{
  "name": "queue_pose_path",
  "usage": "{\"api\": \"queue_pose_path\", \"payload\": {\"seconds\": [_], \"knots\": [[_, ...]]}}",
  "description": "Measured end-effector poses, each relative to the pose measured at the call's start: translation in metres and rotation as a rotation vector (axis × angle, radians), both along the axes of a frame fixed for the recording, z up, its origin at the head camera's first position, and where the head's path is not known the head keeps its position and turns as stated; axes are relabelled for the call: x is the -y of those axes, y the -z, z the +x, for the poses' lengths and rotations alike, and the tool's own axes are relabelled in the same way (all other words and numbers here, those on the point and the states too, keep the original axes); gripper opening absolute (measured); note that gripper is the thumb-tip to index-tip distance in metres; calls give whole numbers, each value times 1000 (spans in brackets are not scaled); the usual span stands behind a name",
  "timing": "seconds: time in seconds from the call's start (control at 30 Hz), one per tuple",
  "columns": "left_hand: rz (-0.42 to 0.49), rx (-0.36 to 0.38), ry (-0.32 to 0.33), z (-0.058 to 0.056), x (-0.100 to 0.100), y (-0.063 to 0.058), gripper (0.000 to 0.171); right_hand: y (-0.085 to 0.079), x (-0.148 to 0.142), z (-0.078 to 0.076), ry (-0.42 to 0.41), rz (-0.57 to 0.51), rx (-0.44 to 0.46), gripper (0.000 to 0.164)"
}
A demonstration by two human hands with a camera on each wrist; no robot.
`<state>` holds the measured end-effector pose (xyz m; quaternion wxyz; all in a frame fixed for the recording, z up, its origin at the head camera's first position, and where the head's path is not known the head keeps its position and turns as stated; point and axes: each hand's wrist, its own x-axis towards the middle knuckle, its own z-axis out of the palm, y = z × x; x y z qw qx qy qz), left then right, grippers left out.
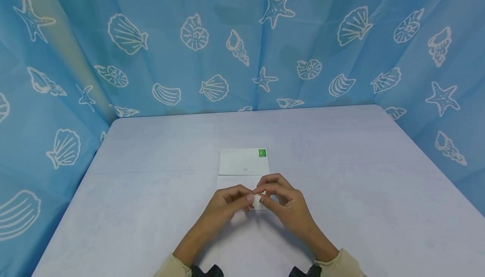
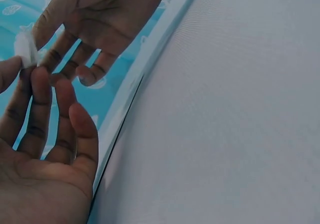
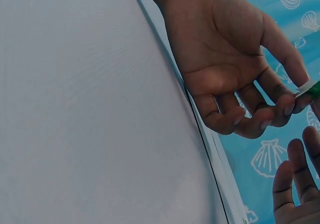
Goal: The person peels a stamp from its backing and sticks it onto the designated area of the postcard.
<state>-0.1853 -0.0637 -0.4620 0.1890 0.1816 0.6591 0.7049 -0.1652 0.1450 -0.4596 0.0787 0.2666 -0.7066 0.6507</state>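
Note:
My left hand and right hand meet over the table, thumbs and fingertips close together. Between them both pinch a small white piece of paper, seen as a pale folded bit in the left wrist view. In the right wrist view it shows a green part beside the white, like a stamp. Beneath the hands lies a white envelope with a faint row of boxes, partly covered by them. Just beyond it, another white envelope bears a green stamp in its upper right corner.
A white cloth covers the table. A blue curtain with white shells and starfish hangs behind it and along both sides.

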Motion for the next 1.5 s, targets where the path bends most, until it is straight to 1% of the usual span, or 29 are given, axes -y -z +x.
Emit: {"api": "queue_pose_path", "payload": {"seconds": [0.17,0.27,0.33,0.43,0.53,0.67,0.77,0.97,1.17,1.27,1.33,1.4,1.5], "knots": [[4,-3,-40,1,0,-1,28,-4,-2,1,101,76,51,19],[7,-9,-88,2,-1,-1,27,-6,-5,1,147,102,57,15],[10,-12,-129,2,-2,-2,25,-7,-6,1,164,108,55,15],[-7,-33,-182,3,-3,-2,21,-8,-7,1,174,120,51,15],[-32,-54,-209,3,-3,-2,21,-7,-6,1,174,143,63,14],[-47,-67,-220,4,-3,0,19,-3,-5,0,159,180,97,8],[-55,-74,-215,4,-3,2,18,0,-6,-1,145,188,109,8],[-68,-100,-186,5,-5,2,25,1,-10,-2,152,134,144,14],[-98,-150,-196,6,-5,2,22,1,-10,-1,154,118,152,13],[-130,-196,-222,6,-5,2,19,2,-8,-1,187,144,118,12],[-151,-233,-245,6,-6,3,17,2,-7,0,228,191,57,9],[-176,-270,-277,6,-6,3,16,2,-5,0,282,239,-27,8],[-202,-311,-341,5,-6,4,12,2,-3,1,350,285,-187,18]]}}
